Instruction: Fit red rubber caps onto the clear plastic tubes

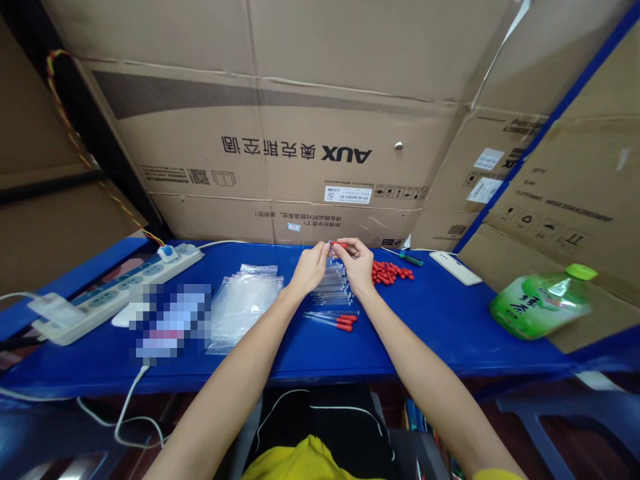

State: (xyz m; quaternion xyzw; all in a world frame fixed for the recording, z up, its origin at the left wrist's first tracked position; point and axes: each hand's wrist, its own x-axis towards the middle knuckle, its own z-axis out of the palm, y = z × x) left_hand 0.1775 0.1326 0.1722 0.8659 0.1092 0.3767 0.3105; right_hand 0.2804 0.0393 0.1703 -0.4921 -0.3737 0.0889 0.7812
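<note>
Capped tubes (336, 321) lie nearest, apart from the bare tubes (331, 285), apparently to keep them sorted. Above those, the left hand (311, 267) and right hand (359, 265) pinch one tube (339, 245) at its red end, fingertips closed on it. Loose caps (391, 272) lie just beside the right hand, within reach.

bags (243, 303) left of tubes (333, 287) | caps (390, 272) right | bottle (543, 303) far right, apparently lying

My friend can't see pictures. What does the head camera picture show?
The left hand and right hand pinch a red cap together above a blue table. Around lie clear tubes, loose red caps, plastic bags and a power strip.
</note>
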